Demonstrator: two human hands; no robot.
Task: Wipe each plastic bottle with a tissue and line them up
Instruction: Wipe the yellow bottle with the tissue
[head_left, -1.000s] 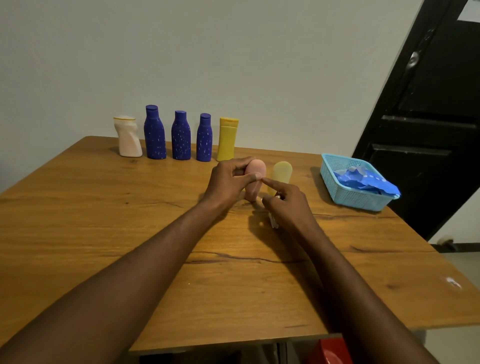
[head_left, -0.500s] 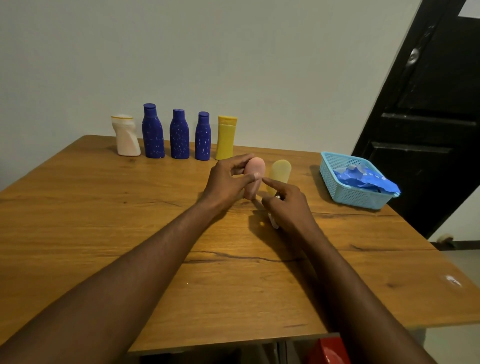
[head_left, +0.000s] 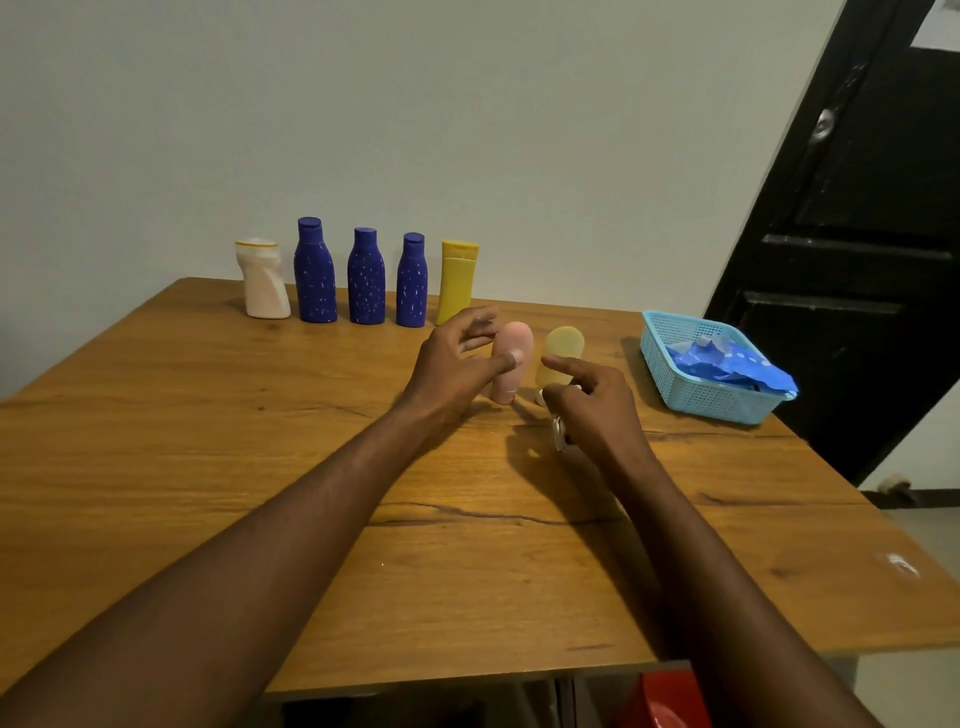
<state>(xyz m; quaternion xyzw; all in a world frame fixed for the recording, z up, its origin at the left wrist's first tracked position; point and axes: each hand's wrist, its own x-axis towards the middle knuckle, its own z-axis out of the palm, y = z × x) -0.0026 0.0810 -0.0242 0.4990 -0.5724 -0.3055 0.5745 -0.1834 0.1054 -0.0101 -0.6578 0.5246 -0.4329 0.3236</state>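
Note:
A pink bottle (head_left: 518, 340) stands upright mid-table, with a pale yellow bottle (head_left: 564, 345) just to its right. My left hand (head_left: 457, 364) is beside the pink bottle with its fingers spread; only the thumb tip rests on the bottle's front. My right hand (head_left: 592, 405) hovers in front of the pale yellow bottle, index finger out, the other fingers curled around a small white tissue (head_left: 559, 432). At the table's back a row stands: a white bottle (head_left: 263, 283), three blue speckled bottles (head_left: 315, 275) (head_left: 366, 283) (head_left: 412, 286) and a yellow bottle (head_left: 456, 283).
A light blue basket (head_left: 696, 402) holding crumpled blue plastic (head_left: 727, 364) sits at the right of the wooden table (head_left: 208, 441). A black door (head_left: 857, 234) stands behind it. A red object (head_left: 662, 701) lies under the table's front edge.
My left hand's fingers have come off the pink bottle and spread; the bottle now stands on its own. My right hand has barely moved.

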